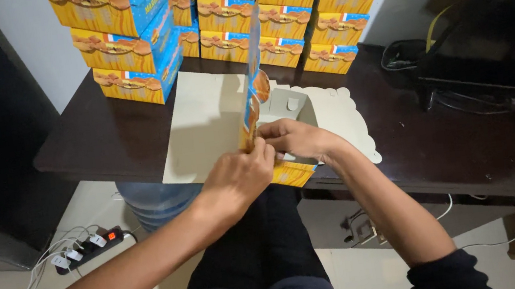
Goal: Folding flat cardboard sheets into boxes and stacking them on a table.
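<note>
Box blank: a flat cardboard box blank lies at the near edge of the desk, cream inside, orange and yellow printed outside; one panel is folded upright in the middle, and a scalloped flap spreads out to the right.
Inside the box: nothing; it is half-formed and open.
Left hand: fingers pressed together, pinching the base of the upright panel.
Right hand: fingers curled, gripping the same fold from the other side, touching the left hand.
Desk: dark brown wood.
Finished boxes: closed orange and yellow boxes stacked in rows at the back against the wall.
Below the desk: a blue water jug and a power strip on the floor.
</note>
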